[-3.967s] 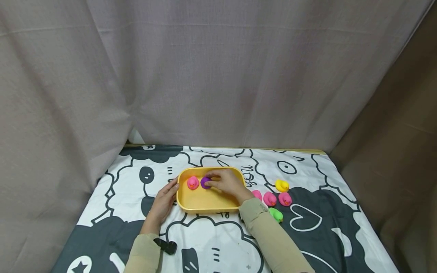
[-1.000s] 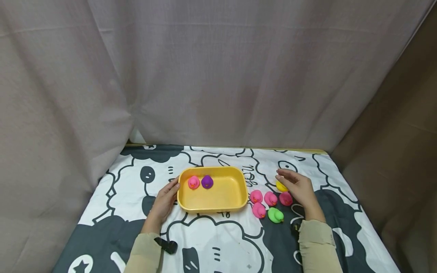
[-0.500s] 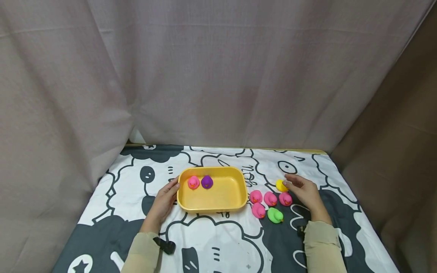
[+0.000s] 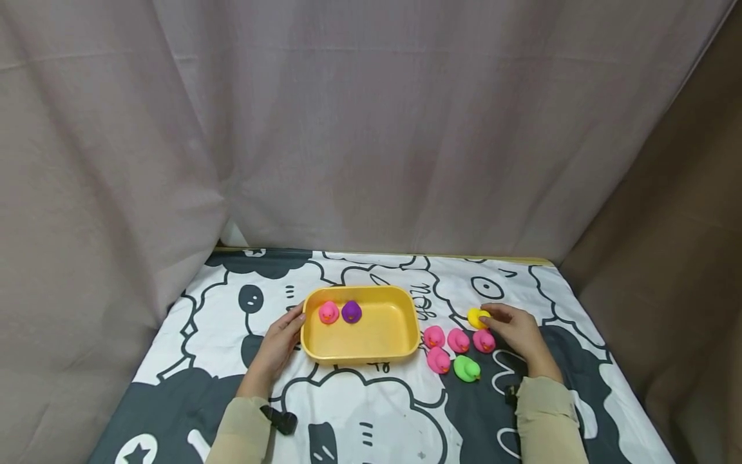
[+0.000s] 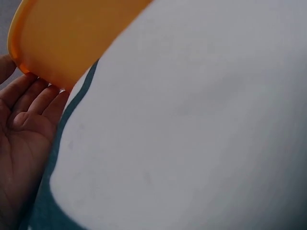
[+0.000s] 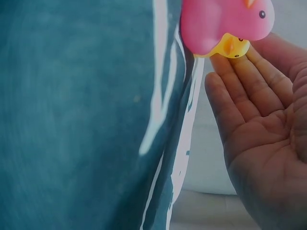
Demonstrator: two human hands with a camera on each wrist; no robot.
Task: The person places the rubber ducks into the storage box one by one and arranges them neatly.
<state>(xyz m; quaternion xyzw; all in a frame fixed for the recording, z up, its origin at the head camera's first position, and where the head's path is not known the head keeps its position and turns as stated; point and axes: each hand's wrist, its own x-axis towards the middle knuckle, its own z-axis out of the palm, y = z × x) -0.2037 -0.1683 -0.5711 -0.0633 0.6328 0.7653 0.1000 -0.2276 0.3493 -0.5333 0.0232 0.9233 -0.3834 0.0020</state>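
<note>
My left hand (image 4: 281, 341) touches the left end of a yellow tray (image 4: 359, 356), its fingers along the outer wall in the left wrist view. Inside the tray, a pink rubber duck (image 4: 328, 313) and a purple rubber duck (image 4: 351, 312) sit side by side at the back left. Right of the tray, the thumb and fingertips of my right hand (image 4: 518, 332) pinch a yellow rubber duck (image 4: 476, 318). In the right wrist view that yellow duck (image 6: 234, 47) is partly hidden behind a nearer pink duck (image 6: 211, 26).
Several pink rubber ducks (image 4: 458, 341) and a green one (image 4: 466, 368) stand on the cloth (image 4: 371, 412) between the tray and my right hand. The cloth has a black-and-white cartoon print. Grey curtains (image 4: 371, 129) hang behind and at both sides.
Since the oldest frame, my right hand has let go of the purple duck in the tray and moved right. It has lowered and closed its fingertips on the yellow duck. The left hand stays put.
</note>
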